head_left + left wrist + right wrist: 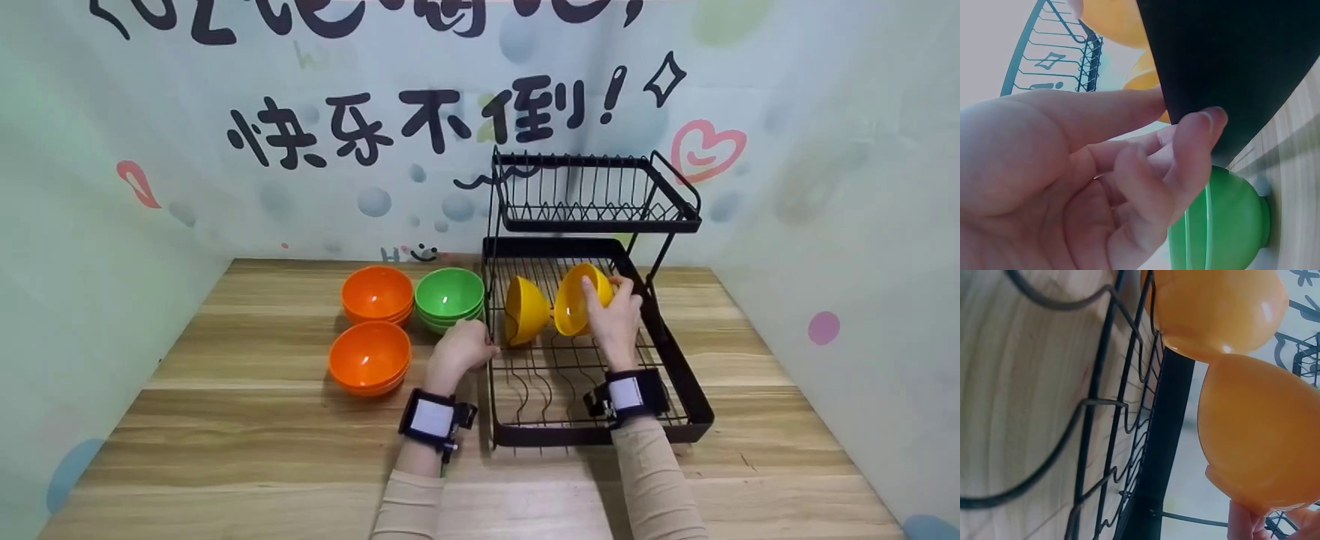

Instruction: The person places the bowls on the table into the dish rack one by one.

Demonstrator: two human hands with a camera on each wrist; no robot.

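Note:
My right hand (pixel 619 322) holds a yellow bowl (pixel 571 309) tilted on its side over the lower tier of a black two-tier dish rack (pixel 686 379), thumb at the rim and fingers behind it. Another yellow bowl (pixel 531 311) stands on edge in the rack to its left; in the right wrist view the held bowl (pixel 1264 433) overlaps this second bowl (pixel 1219 309). At the rack's left side, my left hand (pixel 459 349) pinches the edge of the black side wall (pixel 1241 62) between thumb and fingers.
Stacked green bowls (pixel 450 294) stand close to the rack's left side, just beyond my left hand. Two stacks of orange bowls, one farther back (pixel 377 294) and one nearer (pixel 370 356), sit left of them. The rack's upper tier (pixel 600 225) overhangs the back.

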